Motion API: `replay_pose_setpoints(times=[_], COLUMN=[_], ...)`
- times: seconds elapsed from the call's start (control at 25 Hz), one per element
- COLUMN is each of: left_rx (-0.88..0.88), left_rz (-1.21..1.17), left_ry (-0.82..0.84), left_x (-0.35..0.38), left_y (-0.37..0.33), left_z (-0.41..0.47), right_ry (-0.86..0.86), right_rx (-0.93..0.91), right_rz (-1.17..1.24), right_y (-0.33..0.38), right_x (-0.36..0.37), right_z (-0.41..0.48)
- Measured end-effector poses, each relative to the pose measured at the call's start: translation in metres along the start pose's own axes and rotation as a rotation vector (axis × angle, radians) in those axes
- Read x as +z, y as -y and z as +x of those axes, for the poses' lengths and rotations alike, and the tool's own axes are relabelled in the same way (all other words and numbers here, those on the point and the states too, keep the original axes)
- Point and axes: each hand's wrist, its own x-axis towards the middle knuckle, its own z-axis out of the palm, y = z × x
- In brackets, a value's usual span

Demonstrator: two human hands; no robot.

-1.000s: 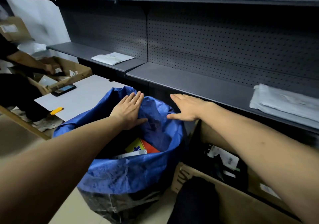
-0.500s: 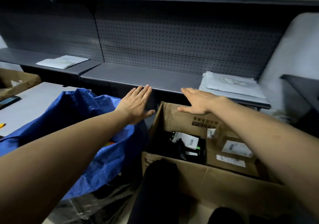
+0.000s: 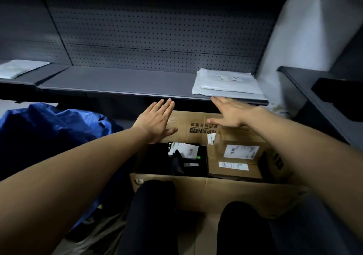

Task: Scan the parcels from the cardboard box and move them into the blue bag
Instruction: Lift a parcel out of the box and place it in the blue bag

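Cardboard box (image 3: 216, 192), flaps open, sits beneath both hands. The left hand (image 3: 155, 121) and the right hand (image 3: 231, 115) reach forward over its far side, palms down, fingers straight and close together, thumbs spread toward each other; neither holds or touches anything that can be made out. Below the left hand, inside the box, lies a black-wrapped parcel (image 3: 157, 164) with white barcode labels on top. Below the right hand sit two brown cartons (image 3: 241, 151), one against the other, each with a white shipping label. The blue bag (image 3: 49, 129) slumps to the left of the left hand, beside the box, its mouth crumpled. Beyond the fingertips runs a grey metal shelf (image 3: 117, 80) backed by pegboard (image 3: 157, 38). A stack of white poly mailers (image 3: 225, 83) rests on the shelf just past the right hand, and another white mailer (image 3: 19, 70) lies far off to the left of the left hand. Nearer than the hands, the person's dark-trousered knees (image 3: 153, 215) press against the box's near wall.
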Motion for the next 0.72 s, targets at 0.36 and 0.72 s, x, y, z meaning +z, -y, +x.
replay_pose_setpoints(times=[0.36, 0.72], left_rx=[0.135, 0.251], left_rz=[-0.03, -0.033], left_ry=[0.096, 0.164], left_x=[0.032, 0.077], left_y=[-0.056, -0.125], left_z=[0.044, 0.092], right_ry=[0.035, 0.145], right_rx=[0.154, 0.229], right_rz=[0.05, 0.084], right_y=[-0.072, -0.137], right_x=[0.04, 0.11], right_z=[-0.02, -0.042])
